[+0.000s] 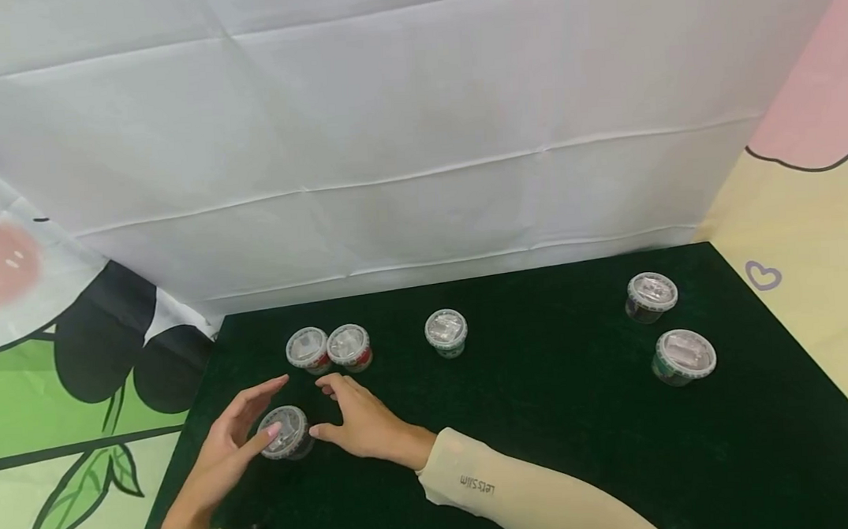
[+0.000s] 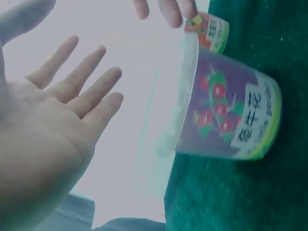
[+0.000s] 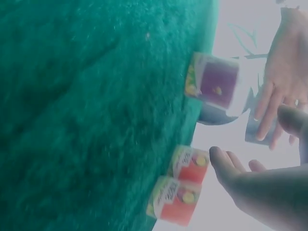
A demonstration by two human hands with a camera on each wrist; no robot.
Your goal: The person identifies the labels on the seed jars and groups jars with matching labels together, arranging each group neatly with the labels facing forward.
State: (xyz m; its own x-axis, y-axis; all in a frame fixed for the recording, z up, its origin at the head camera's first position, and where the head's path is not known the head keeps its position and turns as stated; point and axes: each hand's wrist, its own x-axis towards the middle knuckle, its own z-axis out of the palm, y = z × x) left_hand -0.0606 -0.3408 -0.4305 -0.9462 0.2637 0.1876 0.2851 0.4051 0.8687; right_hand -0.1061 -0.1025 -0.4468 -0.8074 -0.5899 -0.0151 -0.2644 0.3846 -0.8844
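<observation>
A small lidded cup with a purple label (image 1: 294, 428) stands upright on the table's left side, and the left wrist view shows this purple cup (image 2: 216, 106) printed with red fruit. Beside it, my left hand (image 1: 222, 455) has its fingers extended, the thumb overlapping the lid's edge in the head view. On the other side is my right hand (image 1: 370, 425), thumb and fingers spread and holding nothing. Gaps from both hands to the cup show in the wrist views. Just beyond stand two cups with red labels, a left one (image 1: 308, 348) and a right one (image 1: 350, 347), side by side.
A lidded cup (image 1: 446, 331) stands near the back middle of the dark green tabletop (image 1: 543, 385). Two more are at the right, a far cup (image 1: 650, 296) and a nearer cup (image 1: 685, 356). White cloth (image 1: 418, 138) hangs behind the table.
</observation>
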